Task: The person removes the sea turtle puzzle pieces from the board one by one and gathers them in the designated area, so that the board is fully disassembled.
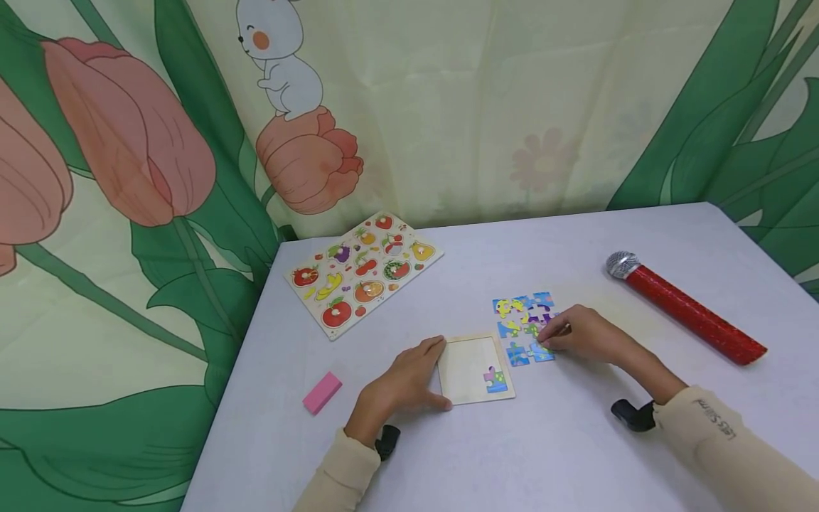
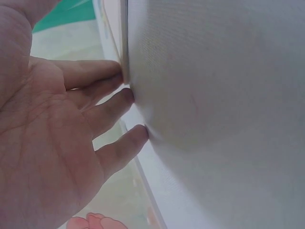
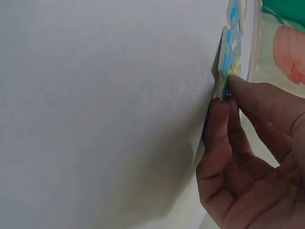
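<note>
A small square wooden puzzle tray lies in front of me, one jigsaw piece with pink, green and blue in its lower right corner. Along the tray's left side rests my left hand, its thumb at the near corner and fingertips at the far one. In the left wrist view those fingers look fairly straight against the tray's edge. Right of the tray lie several loose jigsaw pieces. My right hand pinches a blue-and-green puzzle piece between thumb and fingers at the group's near right side.
A fruit puzzle board lies at the table's back left. Nearer on the left is a pink block. A red toy microphone with a silver head lies at the right. A printed cloth hangs behind the table.
</note>
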`<state>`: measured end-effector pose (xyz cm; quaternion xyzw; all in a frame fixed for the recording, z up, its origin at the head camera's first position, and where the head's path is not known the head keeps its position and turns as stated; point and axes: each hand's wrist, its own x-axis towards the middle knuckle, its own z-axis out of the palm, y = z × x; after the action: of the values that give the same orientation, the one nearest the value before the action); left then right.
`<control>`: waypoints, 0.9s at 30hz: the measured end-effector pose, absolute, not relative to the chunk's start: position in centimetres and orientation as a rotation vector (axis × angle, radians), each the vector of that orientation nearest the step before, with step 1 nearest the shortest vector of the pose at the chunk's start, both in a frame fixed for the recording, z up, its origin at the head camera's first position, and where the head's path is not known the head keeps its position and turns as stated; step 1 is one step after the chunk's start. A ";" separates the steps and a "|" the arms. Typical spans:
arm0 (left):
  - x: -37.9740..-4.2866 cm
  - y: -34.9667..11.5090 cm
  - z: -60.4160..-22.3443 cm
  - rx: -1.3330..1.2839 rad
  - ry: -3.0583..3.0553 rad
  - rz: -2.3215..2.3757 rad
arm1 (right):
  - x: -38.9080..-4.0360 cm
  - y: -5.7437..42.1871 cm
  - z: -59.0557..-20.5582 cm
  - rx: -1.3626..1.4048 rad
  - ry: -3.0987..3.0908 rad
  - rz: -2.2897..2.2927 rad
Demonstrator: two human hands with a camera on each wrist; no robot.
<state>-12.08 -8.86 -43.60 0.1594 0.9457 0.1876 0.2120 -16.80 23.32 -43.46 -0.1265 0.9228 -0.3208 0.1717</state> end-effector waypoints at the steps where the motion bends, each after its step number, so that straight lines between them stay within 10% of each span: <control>1: -12.1 -8.9 -43.6 0.442 2.626 0.525 | -16.7 23.2 -43.5 -0.352 2.630 -0.907; 27: -12.1 -8.9 -43.5 0.432 2.614 0.512 | -12.4 16.1 -44.0 -0.712 2.668 -0.868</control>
<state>-12.10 -8.89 -43.47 0.1563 0.9450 0.1852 0.2195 -12.43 16.10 -43.98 -0.2440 0.9147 -0.2975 0.1234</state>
